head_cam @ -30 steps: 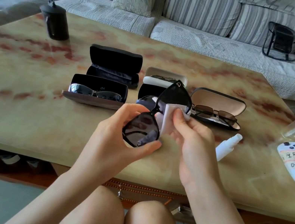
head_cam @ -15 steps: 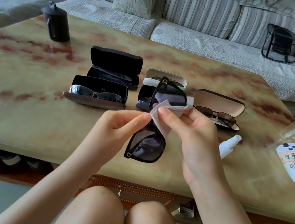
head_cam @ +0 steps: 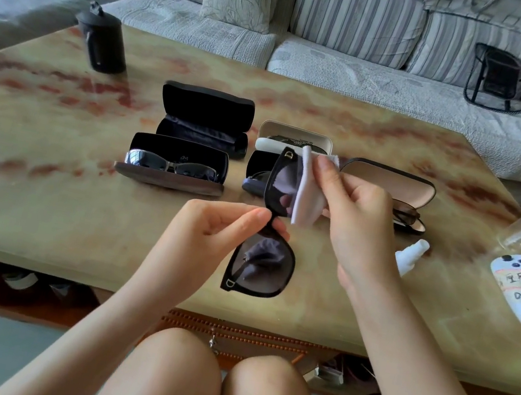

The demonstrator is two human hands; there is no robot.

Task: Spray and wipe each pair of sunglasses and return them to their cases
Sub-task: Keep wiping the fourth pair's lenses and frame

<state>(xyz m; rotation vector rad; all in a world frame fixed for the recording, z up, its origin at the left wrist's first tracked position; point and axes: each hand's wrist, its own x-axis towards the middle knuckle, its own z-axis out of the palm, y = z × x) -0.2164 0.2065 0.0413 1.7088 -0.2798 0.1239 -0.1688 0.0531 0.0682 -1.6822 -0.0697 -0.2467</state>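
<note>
Above the table (head_cam: pixel 44 194), the sunglasses (head_cam: pixel 261 263) are held on end, pinched at the bridge by the grip of the left hand (head_cam: pixel 212 227), while the cloth (head_cam: pixel 309 199) is pinched to the upper lens by the right hand (head_cam: pixel 360 215); light, stiff and easily smudged, they are judged best held by the frame.

sunglasses (head_cam: pixel 260 260): black | cloth (head_cam: pixel 309 199): pale lilac | table (head_cam: pixel 44 194): beige (red-veined) | sofa (head_cam: pixel 357 16): grey-striped

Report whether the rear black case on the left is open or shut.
Open: the rear black case has its lid raised and its dark lined interior exposed.
</note>
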